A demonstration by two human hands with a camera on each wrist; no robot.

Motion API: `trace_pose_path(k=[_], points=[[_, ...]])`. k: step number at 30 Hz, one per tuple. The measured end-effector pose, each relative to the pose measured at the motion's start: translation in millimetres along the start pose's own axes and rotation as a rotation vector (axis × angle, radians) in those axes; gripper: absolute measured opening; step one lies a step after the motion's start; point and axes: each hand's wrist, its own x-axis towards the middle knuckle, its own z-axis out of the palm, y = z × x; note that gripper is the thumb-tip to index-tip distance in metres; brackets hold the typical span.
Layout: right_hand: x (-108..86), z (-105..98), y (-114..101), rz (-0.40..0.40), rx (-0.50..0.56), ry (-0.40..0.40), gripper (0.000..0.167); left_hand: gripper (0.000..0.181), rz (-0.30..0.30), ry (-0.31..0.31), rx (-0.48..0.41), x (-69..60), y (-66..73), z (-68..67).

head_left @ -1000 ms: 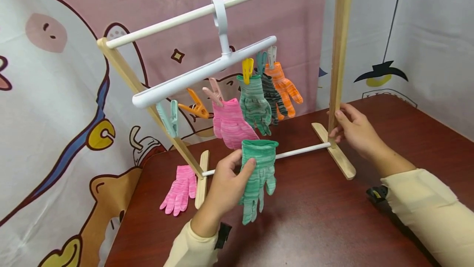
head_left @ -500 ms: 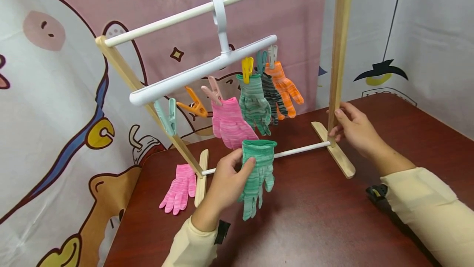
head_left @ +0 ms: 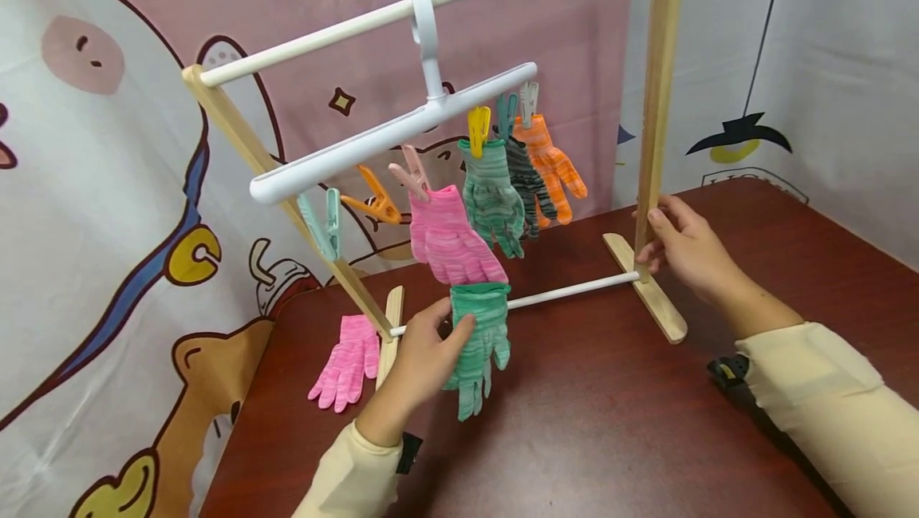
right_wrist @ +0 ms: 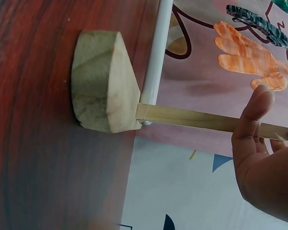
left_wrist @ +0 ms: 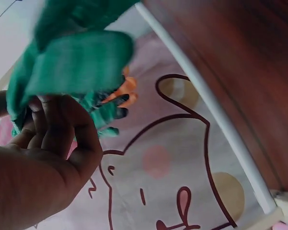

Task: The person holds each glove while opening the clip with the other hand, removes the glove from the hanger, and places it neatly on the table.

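My left hand (head_left: 420, 358) pinches a green striped knit glove (head_left: 483, 326) near its cuff, thumb in front, fingers of the glove dangling. Just above and behind it, a pink glove (head_left: 452, 235) hangs from a pink clothespin (head_left: 412, 175). My right hand (head_left: 689, 251) grips the right wooden post (head_left: 655, 95) of a rack low down, fingers curled round it in the right wrist view. From the rack's top bar (head_left: 323, 37) hangs a white hanger (head_left: 359, 141). A mint clothespin (head_left: 330, 224) and an orange clothespin (head_left: 376, 197) on it hold nothing.
Farther along the hanger, clothespins hold a grey-green glove (head_left: 493, 195), a black striped glove (head_left: 527, 183) and an orange glove (head_left: 551, 171). Another pink glove (head_left: 348, 362) lies on the dark red table (head_left: 610, 422) beside the rack's left foot (head_left: 391, 326). A cartoon cloth stands behind.
My left hand has moved left and slightly down with the green glove, away from the front of the pink glove's lower end. My right hand stays on the post.
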Motion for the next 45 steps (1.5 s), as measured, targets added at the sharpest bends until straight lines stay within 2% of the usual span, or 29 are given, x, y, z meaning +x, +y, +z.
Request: trace_pose_path(k=[6,17,27,32,41,45], points=[[0.2,1.7,0.7,0.018,-0.016,0.012,0.034,0.019,-0.012,-0.013,0.002,0.4,-8.4,-7.4],[1.2,-0.2,0.0,0.014,-0.017,-0.001,0.036,0.026,-0.02,-0.024,0.121,-3.1,-24.8,-18.0],[4.4,-3.4,3.1,-0.013,0.016,-0.031,0.023,0.005,-0.061,-0.067,0.237,-4.9,-42.2,-26.7],[5.9,-3.8,3.6,-0.017,0.037,-0.038,0.022,0.013,-0.091,-0.107,0.252,-4.7,-48.5,-30.6],[5.8,-4.1,3.0,-0.008,0.045,-0.036,0.022,0.034,-0.099,-0.134,0.395,-3.6,-63.0,-33.6],[5.5,-3.6,3.5,-0.006,0.032,-0.036,0.022,0.028,-0.119,-0.15,0.457,-4.8,-68.9,-32.8]])
